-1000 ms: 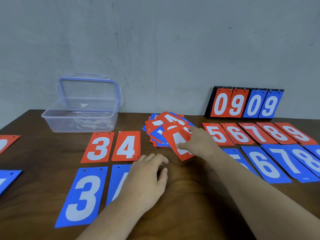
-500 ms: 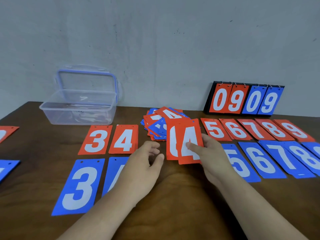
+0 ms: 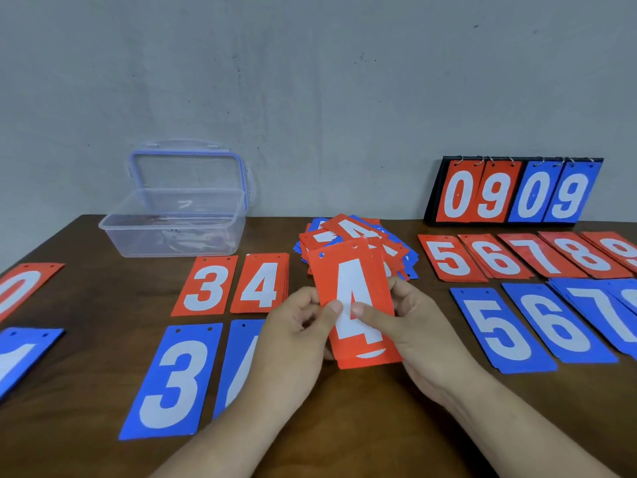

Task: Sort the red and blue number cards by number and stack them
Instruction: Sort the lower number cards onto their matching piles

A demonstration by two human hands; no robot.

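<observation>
While pinched at its long edges by thumb and curled fingers of left hand and right hand, held over the table: red 4 card, second red card tucked behind. Just beyond, loose mixed pile; left of that, red 4 stack.

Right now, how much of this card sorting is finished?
Partly done. Sorted piles are already laid out: red 3 pile, red 4 pile, red 5 to 9 row, blue piles below. In hand: the left hand and right hand pinch a red 4 card, with another red card behind it. Left: the mixed heap behind still needs sorting.
</observation>
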